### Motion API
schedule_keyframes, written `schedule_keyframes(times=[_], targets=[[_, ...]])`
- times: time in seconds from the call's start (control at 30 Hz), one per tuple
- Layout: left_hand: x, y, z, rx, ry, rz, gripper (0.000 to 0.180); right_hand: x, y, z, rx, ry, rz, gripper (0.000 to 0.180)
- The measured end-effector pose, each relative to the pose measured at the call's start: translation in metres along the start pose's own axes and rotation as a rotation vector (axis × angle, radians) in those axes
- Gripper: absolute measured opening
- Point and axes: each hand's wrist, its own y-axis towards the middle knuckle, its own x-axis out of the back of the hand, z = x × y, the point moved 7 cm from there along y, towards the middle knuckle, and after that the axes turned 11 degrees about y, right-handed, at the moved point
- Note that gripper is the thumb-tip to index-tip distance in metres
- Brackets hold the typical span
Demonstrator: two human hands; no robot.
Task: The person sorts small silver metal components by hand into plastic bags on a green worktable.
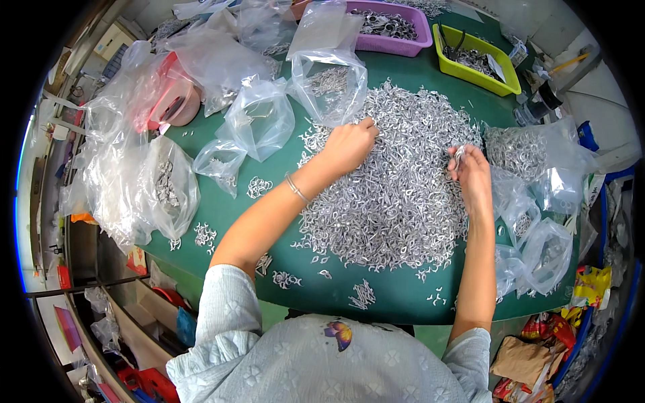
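Observation:
A broad heap of small silver metal pieces (396, 208), many of them curved or ring-like, covers the middle of a green table (269, 295). My left hand (353, 144) is at the heap's far left edge, by the mouth of an open clear plastic bag (329, 91) with silver pieces inside. Its fingers are curled together, and what they hold, if anything, is hidden. At the heap's right side my right hand (474, 176) is raised, palm partly up, with fingers bent around a few small silver pieces (459, 156).
More clear bags (259, 121) crowd the left; others (544, 255) lie at the right. A purple basket (396, 43) and a yellow-green basket (477, 64) of metal parts stand at the back. Small sorted piles (363, 295) lie along the near edge. A pink container (176, 104) stands far left.

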Motion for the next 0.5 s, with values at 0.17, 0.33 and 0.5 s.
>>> schedule_keyframes(times=[0.17,0.33,0.5], targets=[[0.019,-0.019,0.016,0.320,-0.458,-0.188,0.019,-0.033,0.041,0.012,0.229,-0.375,0.034,0.017],[0.001,-0.046,0.030,0.647,-0.967,0.172,0.022,-0.066,0.069,-0.006,0.514,-1.047,0.174,0.021],[-0.002,-0.070,0.061,0.740,-1.001,0.109,0.017,-0.070,0.072,-0.009,0.530,-1.071,0.226,0.019]])
